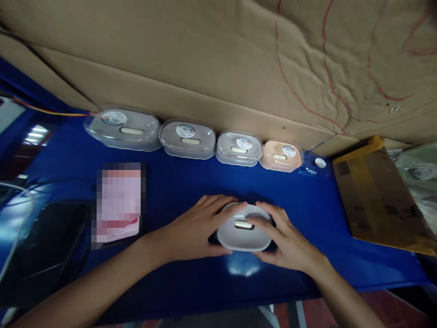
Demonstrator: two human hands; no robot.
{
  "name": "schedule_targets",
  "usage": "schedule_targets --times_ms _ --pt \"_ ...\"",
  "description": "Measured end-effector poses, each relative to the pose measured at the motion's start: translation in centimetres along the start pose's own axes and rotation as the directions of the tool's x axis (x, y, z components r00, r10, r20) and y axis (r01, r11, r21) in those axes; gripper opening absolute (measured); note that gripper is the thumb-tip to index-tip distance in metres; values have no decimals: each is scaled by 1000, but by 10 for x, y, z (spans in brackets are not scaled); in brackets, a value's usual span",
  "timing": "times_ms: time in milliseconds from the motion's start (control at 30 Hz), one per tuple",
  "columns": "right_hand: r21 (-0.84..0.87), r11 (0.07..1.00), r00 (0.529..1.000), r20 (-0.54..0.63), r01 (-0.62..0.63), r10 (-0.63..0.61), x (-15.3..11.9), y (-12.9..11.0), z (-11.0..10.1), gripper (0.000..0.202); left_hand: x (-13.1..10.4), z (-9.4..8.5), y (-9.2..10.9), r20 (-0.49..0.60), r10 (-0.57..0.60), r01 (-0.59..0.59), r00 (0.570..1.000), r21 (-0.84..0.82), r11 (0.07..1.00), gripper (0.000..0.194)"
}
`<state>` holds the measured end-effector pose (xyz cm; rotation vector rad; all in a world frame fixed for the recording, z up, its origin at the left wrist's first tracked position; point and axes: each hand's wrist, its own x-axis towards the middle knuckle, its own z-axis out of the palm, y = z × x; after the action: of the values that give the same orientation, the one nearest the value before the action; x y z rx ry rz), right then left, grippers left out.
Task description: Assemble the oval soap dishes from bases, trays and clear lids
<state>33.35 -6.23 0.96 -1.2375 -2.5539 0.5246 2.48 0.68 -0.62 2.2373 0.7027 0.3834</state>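
Pale grey container [243, 238] is clasped between left hand [200, 226] and right hand [291, 240], apparently being positioned, and the next move likely calls for an even grip.

taped cardboard box [378, 200], right | pixelated screen [119, 198], left | creased brown backing [205, 50], behind

Glare spots the blue tabletop [191, 182]; edges seem soft.

Apparently a workshop or packing area: a blue-covered bench [191, 182] against brown cardboard sheeting [170, 54], a taped carton [372, 200], and a row of labelled, clear-covered boxes [187, 149].
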Motion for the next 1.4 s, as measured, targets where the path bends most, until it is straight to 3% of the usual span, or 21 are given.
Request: schedule_targets --times_ms 200,367,467,500,600,667,800,1067,1233,1300,1400 --pt "13 998 996 -76 55 -54 3 0 7 60 1 0 -7 22 -37 37 999 10 999 123" --pt "70 998 1000 -6 11 -11 0 11 -2 69 2 3 -3 7 -43 42 999 82 996 117" --pt "56 993 982 -151 -106 113 -3 45 -27 66 3 3 1 -1 -38 38 999 83 996 111" --pt "17 981 947 -257 -195 193 -4 62 -38 58 3 3 2 -4 -34 34 999 81 996 110" --pt "-88 898 765 -563 -431 312 -7 119 -64 57 4 3 3 -11 -24 25 1000 86 996 108" --pt "-99 836 704 -597 -539 384 -11 154 -71 72 4 3 2 -23 -16 18 1000 97 995 108" --pt "-139 787 741 -466 -601 483 -22 193 -63 85 3 4 2 -19 2 1 1000 121 993 107" --pt "-175 754 729 -462 -634 506 -40 189 -61 90 2 7 2 7 -24 22 1000 172 985 111" --pt "-67 834 764 -447 -548 466 -40 191 -64 87 -1 10 1 -41 -16 24 999 191 981 110" --pt "-57 847 725 -549 -528 415 -38 187 -69 82 -1 10 0 -35 -17 23 999 189 982 113" --pt "-80 882 614 -747 -464 255 -30 161 -78 79 1 10 1 -26 -29 33 999 188 982 127"
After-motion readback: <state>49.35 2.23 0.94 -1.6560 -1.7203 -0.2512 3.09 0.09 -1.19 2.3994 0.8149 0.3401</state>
